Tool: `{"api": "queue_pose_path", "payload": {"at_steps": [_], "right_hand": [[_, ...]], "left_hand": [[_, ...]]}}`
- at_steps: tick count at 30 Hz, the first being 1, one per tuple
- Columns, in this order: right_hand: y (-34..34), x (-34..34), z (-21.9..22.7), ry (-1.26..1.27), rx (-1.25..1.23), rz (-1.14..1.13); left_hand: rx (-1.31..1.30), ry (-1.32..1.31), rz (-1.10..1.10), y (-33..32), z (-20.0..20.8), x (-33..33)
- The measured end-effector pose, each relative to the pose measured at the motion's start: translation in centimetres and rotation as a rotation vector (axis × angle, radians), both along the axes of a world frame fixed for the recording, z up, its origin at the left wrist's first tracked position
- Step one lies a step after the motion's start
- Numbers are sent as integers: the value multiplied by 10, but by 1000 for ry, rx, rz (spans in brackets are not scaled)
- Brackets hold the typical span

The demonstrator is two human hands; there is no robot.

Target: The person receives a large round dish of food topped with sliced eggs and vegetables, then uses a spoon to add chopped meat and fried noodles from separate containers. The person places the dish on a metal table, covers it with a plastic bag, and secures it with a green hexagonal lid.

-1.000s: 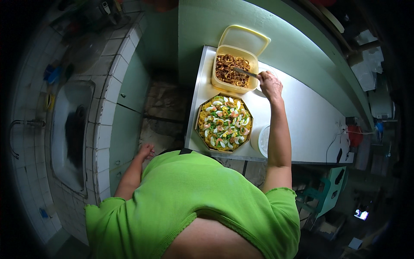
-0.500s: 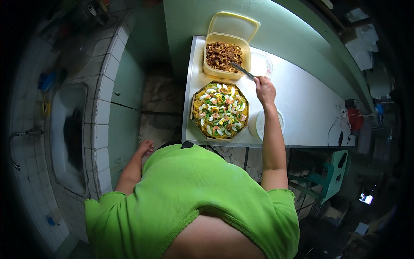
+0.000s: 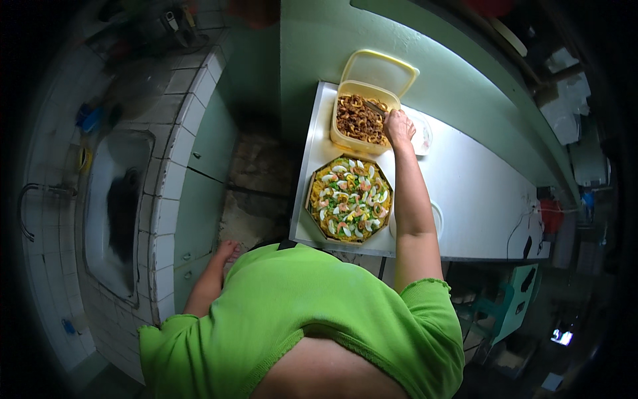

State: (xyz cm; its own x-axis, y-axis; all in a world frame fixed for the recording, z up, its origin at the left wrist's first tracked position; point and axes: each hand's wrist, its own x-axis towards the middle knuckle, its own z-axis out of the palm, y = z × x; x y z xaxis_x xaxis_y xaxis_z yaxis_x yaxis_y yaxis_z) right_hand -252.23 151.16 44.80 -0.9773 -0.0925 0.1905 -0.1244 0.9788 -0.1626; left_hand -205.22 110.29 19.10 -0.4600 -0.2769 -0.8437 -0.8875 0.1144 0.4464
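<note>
My right hand reaches over the right rim of a yellowish plastic container. Its fingers are closed around a slim dark-grey utensil, whose far end touches the food inside. That food is a dark brown mix with pale rings. Nearer me is an octagonal tray of yellow noodles, topped with egg wedges, chopped greens and pinkish pieces. Low at my left side hangs my left hand, fingers curled in and nothing seen in them.
Behind the container its raised lid leans toward the green wall. A round whitish lid lies right of it on the pale table. My right forearm partly hides a white tub. A tiled counter with a sink stands left.
My right hand has moved farther forward, taking the utensil deeper into the container's food. The whole view has shifted, so the table sits lower and slightly right. My left hand still hangs low.
</note>
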Motion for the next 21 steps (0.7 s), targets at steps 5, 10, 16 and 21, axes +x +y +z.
{"api": "queue_pose_path", "payload": {"at_steps": [5, 10, 16, 21], "right_hand": [[-9, -5, 4, -78, 6, -12], [18, 30, 4, -3, -102, -38], [58, 82, 30, 110, -268, 102], [108, 194, 25, -74, -357, 95]], "left_hand": [[-51, -50, -45, -21, -17, 40], [-1, 83, -279, -22, -38, 48], [34, -6, 78, -5, -31, -15], [36, -30, 21, 6, -13, -39]]}}
